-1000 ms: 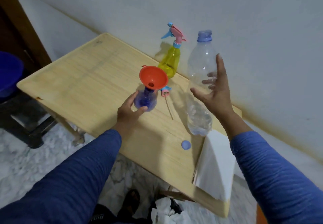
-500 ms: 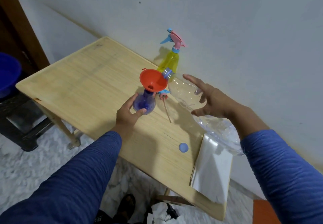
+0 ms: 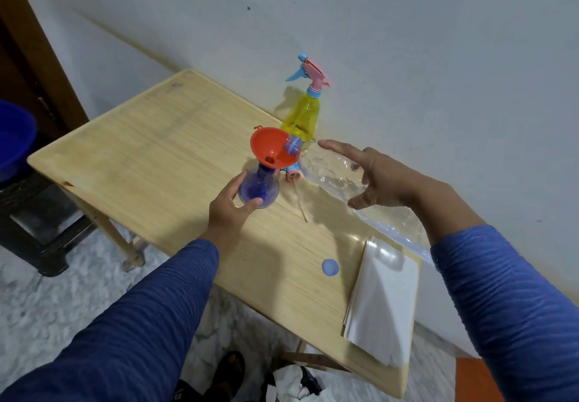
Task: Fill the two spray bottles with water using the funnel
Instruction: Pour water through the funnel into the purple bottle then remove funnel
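Your left fingers (image 3: 247,204) curl round the blue spray bottle (image 3: 258,188) standing on the worktop (image 3: 141,157) under the orange funnel (image 3: 272,148), while your right hand (image 3: 380,179) grips the tilted clear water bottle (image 3: 338,182), its mouth at the funnel's rim.

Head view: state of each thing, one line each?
Blue spray bottle: upright, head off, held by left hand.
Funnel: seated in its neck.
Water bottle: uncapped, tilted, mouth at funnel rim, gripped by right hand.
Yellow spray bottle: upright, head on.
Blue cap: loose on table.
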The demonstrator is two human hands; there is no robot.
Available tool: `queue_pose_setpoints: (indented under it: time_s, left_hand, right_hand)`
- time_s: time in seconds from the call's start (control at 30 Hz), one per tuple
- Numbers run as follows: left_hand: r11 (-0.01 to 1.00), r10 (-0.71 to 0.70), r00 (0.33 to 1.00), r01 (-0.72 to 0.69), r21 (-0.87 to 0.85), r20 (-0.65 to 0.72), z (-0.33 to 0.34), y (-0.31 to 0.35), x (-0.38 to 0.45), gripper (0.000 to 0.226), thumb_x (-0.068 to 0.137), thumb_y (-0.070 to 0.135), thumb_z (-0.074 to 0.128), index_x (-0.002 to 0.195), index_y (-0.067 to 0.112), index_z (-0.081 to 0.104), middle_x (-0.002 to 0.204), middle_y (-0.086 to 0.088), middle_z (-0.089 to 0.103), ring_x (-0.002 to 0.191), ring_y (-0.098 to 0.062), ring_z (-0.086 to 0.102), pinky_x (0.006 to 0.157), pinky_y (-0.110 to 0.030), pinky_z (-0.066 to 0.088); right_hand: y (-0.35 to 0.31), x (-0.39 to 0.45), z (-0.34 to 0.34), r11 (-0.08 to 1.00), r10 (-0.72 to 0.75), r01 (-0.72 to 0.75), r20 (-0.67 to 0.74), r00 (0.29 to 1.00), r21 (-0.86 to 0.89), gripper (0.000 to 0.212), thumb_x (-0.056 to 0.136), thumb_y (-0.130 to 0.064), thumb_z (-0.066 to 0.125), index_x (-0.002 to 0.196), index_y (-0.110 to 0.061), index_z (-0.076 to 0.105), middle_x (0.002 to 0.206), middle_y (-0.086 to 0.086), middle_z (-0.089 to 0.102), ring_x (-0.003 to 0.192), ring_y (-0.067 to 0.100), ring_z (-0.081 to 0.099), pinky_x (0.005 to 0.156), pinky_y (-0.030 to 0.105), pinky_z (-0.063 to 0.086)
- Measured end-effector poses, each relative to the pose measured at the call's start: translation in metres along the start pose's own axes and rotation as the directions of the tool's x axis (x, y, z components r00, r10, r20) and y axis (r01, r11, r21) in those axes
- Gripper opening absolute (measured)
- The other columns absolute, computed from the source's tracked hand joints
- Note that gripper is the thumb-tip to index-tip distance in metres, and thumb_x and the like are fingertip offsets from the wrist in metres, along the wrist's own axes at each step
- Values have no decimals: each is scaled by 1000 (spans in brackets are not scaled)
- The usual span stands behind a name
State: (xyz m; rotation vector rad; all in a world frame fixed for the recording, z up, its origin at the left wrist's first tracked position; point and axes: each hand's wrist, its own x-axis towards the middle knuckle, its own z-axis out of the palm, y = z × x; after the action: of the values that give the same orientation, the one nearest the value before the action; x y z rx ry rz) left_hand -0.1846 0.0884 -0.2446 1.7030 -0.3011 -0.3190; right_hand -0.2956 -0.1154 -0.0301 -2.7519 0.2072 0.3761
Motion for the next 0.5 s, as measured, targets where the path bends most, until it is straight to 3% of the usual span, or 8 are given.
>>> queue_pose_setpoints:
  time_s: [0.27, 0.5]
  left_hand:
    - [1000, 0, 1000, 0, 10, 4, 0, 1, 0, 66, 78, 20, 74, 137, 28, 45, 138, 7, 51, 125, -8, 48, 105, -28, 40]
    - [1000, -9, 1000, 9, 17, 3, 0, -1, 1, 67, 77, 20, 74, 137, 29, 45, 138, 7, 51, 124, -8, 48, 104, -29, 41]
  right_hand:
    - [-6, 3, -7, 997, 36, -35, 19, 999, -73, 113, 68, -8, 80, 131, -69, 8, 107, 9, 44, 86, 20, 49, 83, 42, 50]
    - [-8, 3, -13, 993, 53, -48, 44, 998, -108, 113, 67, -7, 79, 131, -68, 9, 102, 6, 43, 84, 26, 53, 82, 39, 48]
